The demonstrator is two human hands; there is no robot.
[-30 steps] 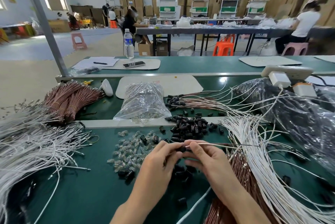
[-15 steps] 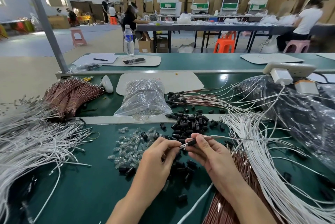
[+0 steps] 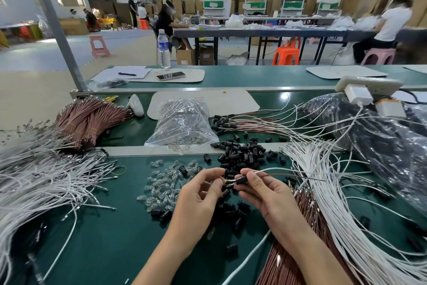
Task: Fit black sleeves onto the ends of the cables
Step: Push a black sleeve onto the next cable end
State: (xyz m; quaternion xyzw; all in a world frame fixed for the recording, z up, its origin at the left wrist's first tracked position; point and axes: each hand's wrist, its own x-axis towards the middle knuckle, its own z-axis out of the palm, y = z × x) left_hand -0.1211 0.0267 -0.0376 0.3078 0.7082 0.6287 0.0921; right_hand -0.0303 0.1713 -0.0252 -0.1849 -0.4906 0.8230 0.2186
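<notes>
Near centre over the green tabletop [image 3: 104,238], the right hand [image 3: 270,194] has its fingers pinched on a black sleeve [image 3: 241,179] sitting on a thin cable [image 3: 288,172]. The left hand [image 3: 198,199] pinches the cable's metal tip. Farther off, a clear plastic bag [image 3: 182,123] holds small transparent parts.

1. The tabletop [image 3: 104,238] is covered in a smooth, matt, dark green sheet.
2. The black sleeves [image 3: 240,155] are seen as glossy moulded plastic.
3. The white cables [image 3: 346,204] at the right edge are jacketed in smooth, faintly shiny plastic; the brown cables [image 3: 87,120] near the far left edge look glossier.
4. The cable terminals [image 3: 228,181] are shown as bare bright metal.
5. The clear bag [image 3: 182,123] is made of crinkled, glossy film.
6. The rail [image 3: 138,151] across the tabletop is seen as dull pale metal.
</notes>
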